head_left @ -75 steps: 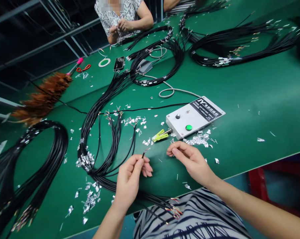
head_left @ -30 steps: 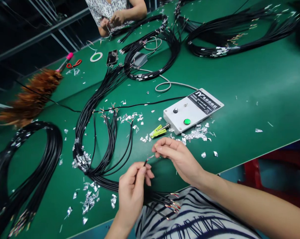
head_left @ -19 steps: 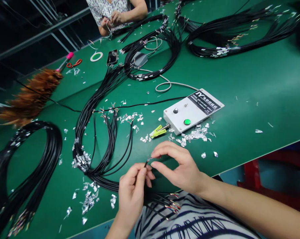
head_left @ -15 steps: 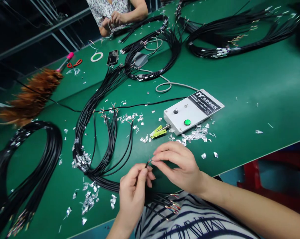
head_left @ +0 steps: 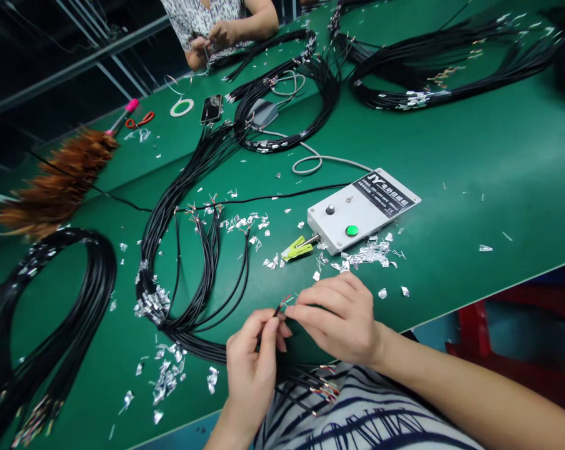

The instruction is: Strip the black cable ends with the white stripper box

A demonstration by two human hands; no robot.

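Observation:
My left hand pinches a black cable close to its stripped end, where a red wire and pale strands stick out. Thumb and forefinger of my right hand are pressed together at the pale wire strands of that end. Below my hands, more cable ends with coloured wires lie against my striped shirt. Just beyond the fingers is a yellow-green clip on the shaft of a white box with a green button and a knob.
Black cable bundles lie coiled on the left, centre and far right. Foil scraps litter the green table. Further back are a phone, tape roll, red-handled scissors, a duster and a co-worker's hands.
My right fingertips have come down slightly at the cable end, and the red wire now shows above them. My left hand stays on the cable. The co-worker's hands shifted slightly.

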